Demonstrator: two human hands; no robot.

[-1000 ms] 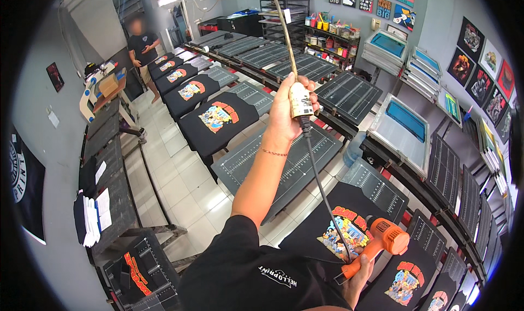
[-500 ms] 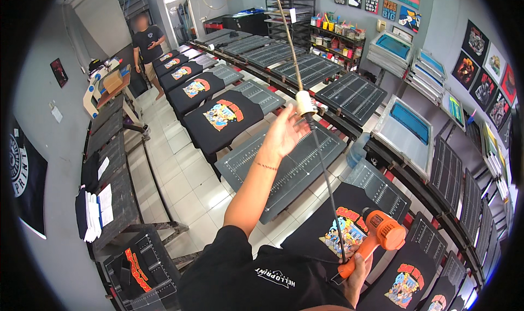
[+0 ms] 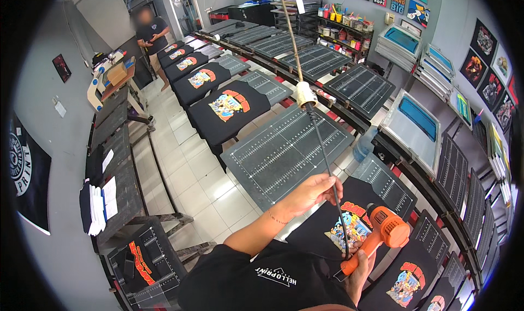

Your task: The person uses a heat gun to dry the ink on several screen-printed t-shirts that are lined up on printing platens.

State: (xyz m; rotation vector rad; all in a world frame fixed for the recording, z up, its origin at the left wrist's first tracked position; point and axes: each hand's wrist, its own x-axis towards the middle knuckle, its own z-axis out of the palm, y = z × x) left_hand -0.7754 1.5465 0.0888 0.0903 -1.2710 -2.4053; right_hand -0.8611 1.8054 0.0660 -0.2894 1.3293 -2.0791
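Note:
An orange heat gun (image 3: 392, 230) is in my right hand (image 3: 361, 267), fingers wrapped round its handle, its dark nozzle tilted up and to the left. From the base of the handle a black power cord (image 3: 322, 147) rises to a whitish hanging socket (image 3: 305, 95) on a tan cable (image 3: 292, 35). My left hand (image 3: 319, 193) closes its fingers round this cord, well below the socket. Beneath the heat gun lies a black T-shirt (image 3: 349, 229) with a colourful print, stretched on a board. Another printed black shirt (image 3: 404, 283) is just to its right.
A bare dark printing board (image 3: 286, 153) lies ahead of me. More printed black shirts (image 3: 232, 109) line the row beyond it. Framed screens (image 3: 412, 128) stand on the right rail. A dark bench (image 3: 123, 185) runs along the left, and another person (image 3: 154, 35) stands at the far left.
My left hand has come down from beside the hanging socket to the cord lower down, its fingers closing. The right hand keeps its grip on the heat gun. The view has shifted slightly.

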